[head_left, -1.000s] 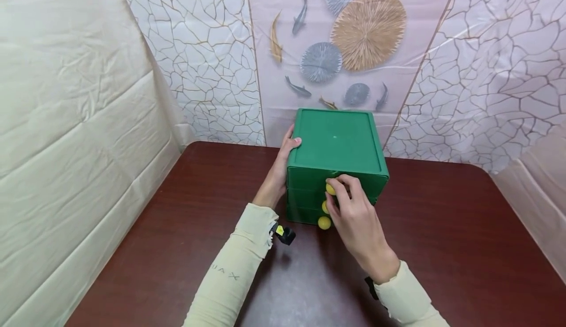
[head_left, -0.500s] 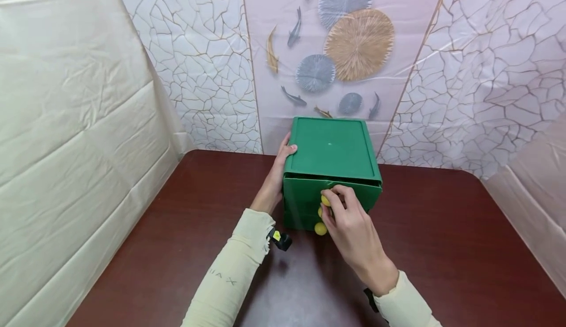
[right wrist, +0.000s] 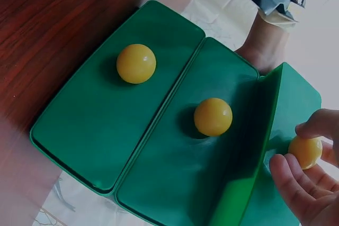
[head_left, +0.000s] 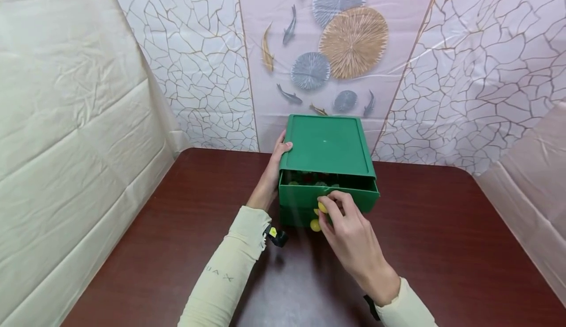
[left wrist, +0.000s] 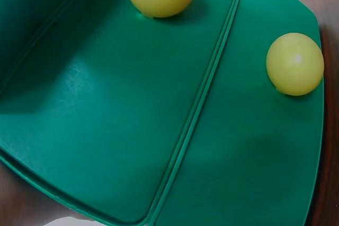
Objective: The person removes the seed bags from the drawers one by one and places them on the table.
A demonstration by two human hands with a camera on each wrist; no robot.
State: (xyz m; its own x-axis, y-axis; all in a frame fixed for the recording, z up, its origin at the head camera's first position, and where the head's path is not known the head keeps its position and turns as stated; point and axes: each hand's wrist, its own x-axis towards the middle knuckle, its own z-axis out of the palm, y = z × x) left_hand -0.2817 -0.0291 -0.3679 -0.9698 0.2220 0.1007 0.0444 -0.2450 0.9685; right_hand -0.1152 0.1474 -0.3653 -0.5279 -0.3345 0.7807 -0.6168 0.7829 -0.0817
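Observation:
A green drawer box (head_left: 327,143) with yellow ball-shaped knobs stands on the table. Its top drawer (head_left: 294,195) is partly pulled out, and small dark, red and pale things show dimly in the gap. My right hand (head_left: 355,233) pinches the top knob (right wrist: 305,152) between thumb and fingers. Against the box's left side rests my left hand (head_left: 267,182), its thumb over the top edge and its fingers stretched along the side. Below, the middle knob (right wrist: 213,117) and the bottom knob (right wrist: 136,63) sit on closed drawer fronts.
The dark red-brown table (head_left: 199,209) has rounded far corners. Behind the box hangs a patterned cloth (head_left: 353,42) with fish and round leaf shapes. A cream cloth (head_left: 79,121) hangs along the left side.
The top drawer, flush with the box a second ago, has come out toward me with my right hand on its knob. My left hand keeps its place on the box.

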